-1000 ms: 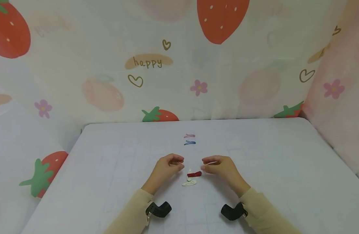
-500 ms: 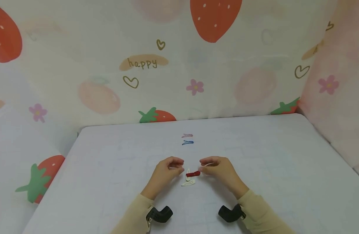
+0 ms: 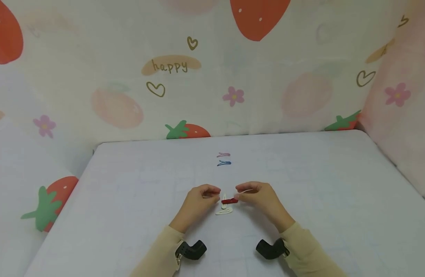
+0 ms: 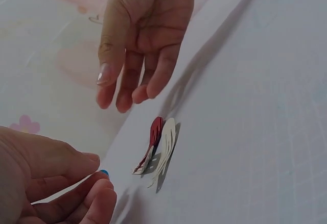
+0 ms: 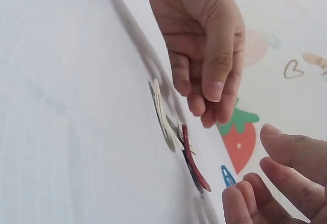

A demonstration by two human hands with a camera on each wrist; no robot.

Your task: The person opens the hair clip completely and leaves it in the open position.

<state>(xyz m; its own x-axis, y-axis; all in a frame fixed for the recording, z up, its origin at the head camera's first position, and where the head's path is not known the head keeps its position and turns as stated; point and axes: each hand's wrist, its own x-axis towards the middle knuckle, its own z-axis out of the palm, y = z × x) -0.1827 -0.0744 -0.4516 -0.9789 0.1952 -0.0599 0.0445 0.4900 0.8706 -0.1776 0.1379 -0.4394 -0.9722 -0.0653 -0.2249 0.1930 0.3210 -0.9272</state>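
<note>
My left hand (image 3: 198, 204) hovers just left of a small group of snap hair clips, fingers loosely bent and holding nothing. Opposite it, my right hand (image 3: 261, 200) hangs with thumb and fingers apart, also without anything in its grasp. Between them a red hair clip (image 3: 230, 201) lies across a white hair clip (image 3: 224, 206). A second white hair clip (image 3: 224, 211) lies slightly nearer to me. In the head view my right thumb overlaps the red clip's right end, but both wrist views show the fingers apart from the clips.
Farther back on the white table (image 3: 146, 173) lie a blue hair clip (image 3: 224, 163) and a pink hair clip (image 3: 223, 154), one behind the other. A strawberry-patterned curtain (image 3: 261, 65) rises behind the table's far edge. Black wrist cameras (image 3: 191, 250) sit at both cuffs.
Both hands have drawn slightly closer together above the clips. The head view has shifted a little. The clips keep their places on the table.
</note>
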